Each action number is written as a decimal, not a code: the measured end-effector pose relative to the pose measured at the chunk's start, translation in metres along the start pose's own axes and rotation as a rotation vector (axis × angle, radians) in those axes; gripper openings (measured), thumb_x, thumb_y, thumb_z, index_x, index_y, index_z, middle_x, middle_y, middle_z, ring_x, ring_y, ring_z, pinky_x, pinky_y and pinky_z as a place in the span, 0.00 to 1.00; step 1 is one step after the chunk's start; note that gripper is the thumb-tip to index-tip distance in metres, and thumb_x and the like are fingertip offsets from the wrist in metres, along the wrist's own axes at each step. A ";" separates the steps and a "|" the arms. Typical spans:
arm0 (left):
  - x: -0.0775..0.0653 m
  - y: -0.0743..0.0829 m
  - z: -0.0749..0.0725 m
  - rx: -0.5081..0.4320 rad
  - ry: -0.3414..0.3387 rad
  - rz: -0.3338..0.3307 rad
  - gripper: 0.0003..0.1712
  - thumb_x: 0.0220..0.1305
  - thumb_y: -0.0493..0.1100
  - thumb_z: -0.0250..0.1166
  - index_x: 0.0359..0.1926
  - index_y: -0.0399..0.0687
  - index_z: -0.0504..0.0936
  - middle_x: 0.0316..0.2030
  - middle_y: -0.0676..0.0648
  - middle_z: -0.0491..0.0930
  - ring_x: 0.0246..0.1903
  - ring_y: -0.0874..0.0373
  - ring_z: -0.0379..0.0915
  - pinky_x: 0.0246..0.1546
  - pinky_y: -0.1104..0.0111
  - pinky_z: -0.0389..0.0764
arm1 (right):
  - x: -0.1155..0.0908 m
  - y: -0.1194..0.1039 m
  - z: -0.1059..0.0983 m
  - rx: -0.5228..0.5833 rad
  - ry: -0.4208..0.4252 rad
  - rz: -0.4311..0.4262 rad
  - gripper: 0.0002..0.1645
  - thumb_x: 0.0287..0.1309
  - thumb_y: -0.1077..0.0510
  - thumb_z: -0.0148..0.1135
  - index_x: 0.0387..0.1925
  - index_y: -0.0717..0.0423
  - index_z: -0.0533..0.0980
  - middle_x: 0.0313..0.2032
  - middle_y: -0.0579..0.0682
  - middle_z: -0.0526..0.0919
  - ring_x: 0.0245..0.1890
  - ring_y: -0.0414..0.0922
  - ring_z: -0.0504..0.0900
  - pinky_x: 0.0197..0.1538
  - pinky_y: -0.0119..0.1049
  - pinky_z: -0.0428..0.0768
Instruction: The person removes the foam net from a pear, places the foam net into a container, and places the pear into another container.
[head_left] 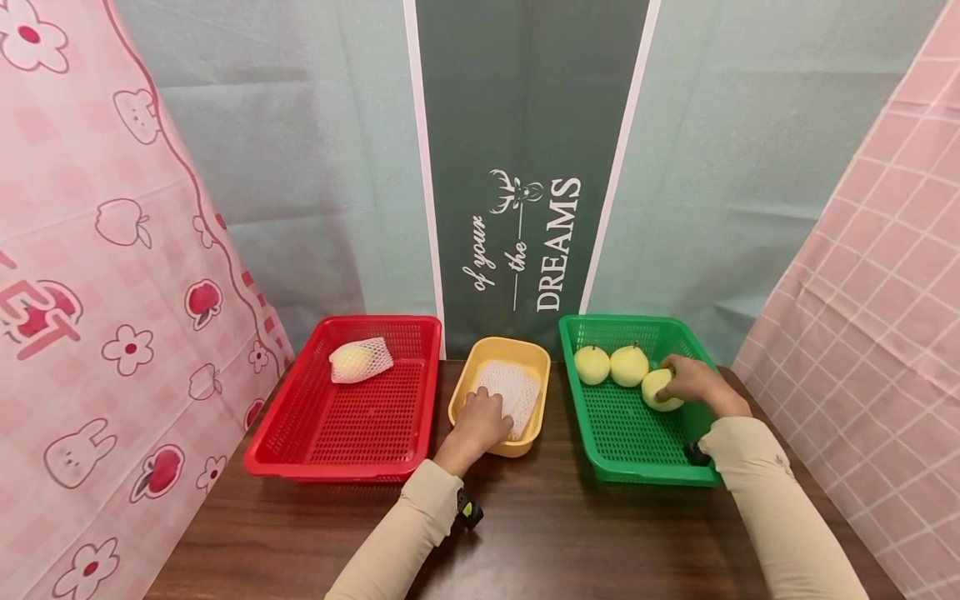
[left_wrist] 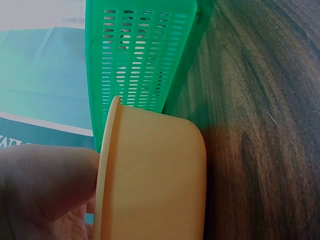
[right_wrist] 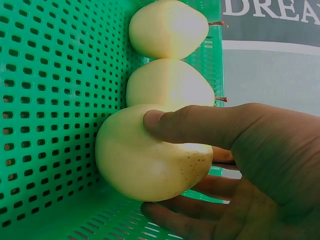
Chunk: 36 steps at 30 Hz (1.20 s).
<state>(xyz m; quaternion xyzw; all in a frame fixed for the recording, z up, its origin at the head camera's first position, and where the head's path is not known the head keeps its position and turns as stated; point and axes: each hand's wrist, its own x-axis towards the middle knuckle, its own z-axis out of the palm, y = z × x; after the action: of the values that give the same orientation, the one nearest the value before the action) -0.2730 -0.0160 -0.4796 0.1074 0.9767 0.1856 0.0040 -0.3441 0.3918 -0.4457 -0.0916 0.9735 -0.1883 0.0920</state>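
Nearest: dark wood table point(head_left: 540, 533). Left hand point(head_left: 482, 421) is in the yellow bin point(head_left: 517, 450), on the white foam nets point(head_left: 506, 379); fingertips hidden, can't tell if they pinch. Nets look feather-light, soft, easy to tear; take one by its rim.

Right hand point(head_left: 693, 385) grips a pear point(right_wrist: 145, 155) in the green basket point(head_left: 652, 475): thumb on one side, fingers round the other. Pear should be firm, fairly heavy, smooth enough to slip, easily bruised. Hold round the widest part with spread fingers, not the stem. Brown specks on its skin.

Beside it, two more pears point(head_left: 629, 366), stems up. Red basket point(head_left: 337, 471) on the left has one netted pear point(head_left: 352, 362), lying on its side.

Backdrop point(head_left: 525, 83): white "of your", "the", "DREAMS", plus deer head. Left curtain point(head_left: 75, 208): letters cut off, "ET" maybe. No brand legible.
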 end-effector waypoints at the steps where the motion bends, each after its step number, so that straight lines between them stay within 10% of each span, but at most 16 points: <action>1: 0.000 0.000 0.000 0.001 0.000 0.000 0.20 0.71 0.48 0.68 0.51 0.35 0.85 0.51 0.35 0.79 0.51 0.41 0.75 0.56 0.51 0.81 | 0.000 0.000 0.000 0.000 0.000 0.001 0.48 0.58 0.51 0.75 0.68 0.79 0.66 0.58 0.81 0.75 0.51 0.70 0.80 0.44 0.57 0.82; 36: 0.008 -0.005 -0.002 -0.033 0.074 0.044 0.14 0.71 0.46 0.66 0.37 0.37 0.84 0.29 0.41 0.82 0.29 0.50 0.76 0.35 0.57 0.80 | -0.011 -0.011 -0.007 0.014 0.041 -0.026 0.45 0.66 0.53 0.70 0.66 0.84 0.62 0.61 0.85 0.70 0.57 0.78 0.76 0.52 0.65 0.80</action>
<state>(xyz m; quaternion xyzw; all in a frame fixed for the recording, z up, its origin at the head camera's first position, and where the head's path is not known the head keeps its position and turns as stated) -0.2817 -0.0193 -0.4795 0.1217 0.9704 0.2058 -0.0344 -0.3339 0.3867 -0.4336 -0.0996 0.9726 -0.1979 0.0701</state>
